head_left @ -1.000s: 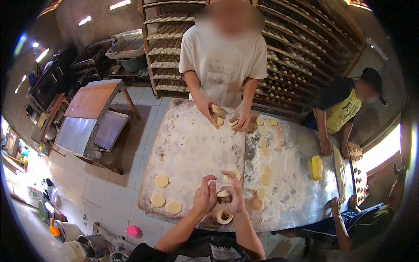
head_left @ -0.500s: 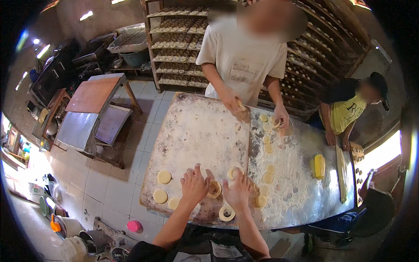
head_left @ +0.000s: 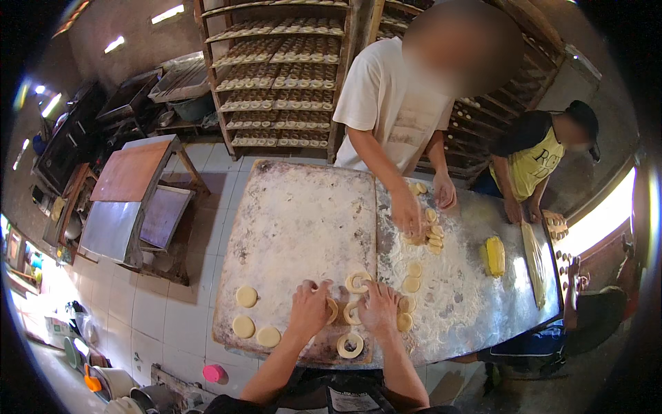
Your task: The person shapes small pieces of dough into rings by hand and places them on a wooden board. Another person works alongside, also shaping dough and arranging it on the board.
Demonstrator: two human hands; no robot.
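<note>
On the floured board, my left hand (head_left: 309, 310) is closed, its fingers curled over the edge of a dough ring (head_left: 333, 311) that it partly hides. My right hand (head_left: 380, 309) lies just right of a second dough ring (head_left: 347, 314), touching its edge, with its fingers apart. Another dough ring (head_left: 352, 278) lies beyond it, by my right fingertips. Closer to me, a wider dough ring (head_left: 341, 346) rests flat near the board's front edge. Left of my left hand lie three flat dough discs, the nearest being a pale round one (head_left: 268, 337).
Across the table, a person in a light shirt handles dough pieces (head_left: 434, 234). More dough discs (head_left: 412, 283) line the floured metal top (head_left: 455, 324). A yellow block (head_left: 495, 257) and a long dough strip (head_left: 531, 265) lie right. Behind stands a loaded tray rack (head_left: 279, 79).
My left hand has curled more and shifted slightly down. My right hand has drawn back from the far ring, and another ring now shows beside it. The co-worker's hand has reached toward the dough pieces.
</note>
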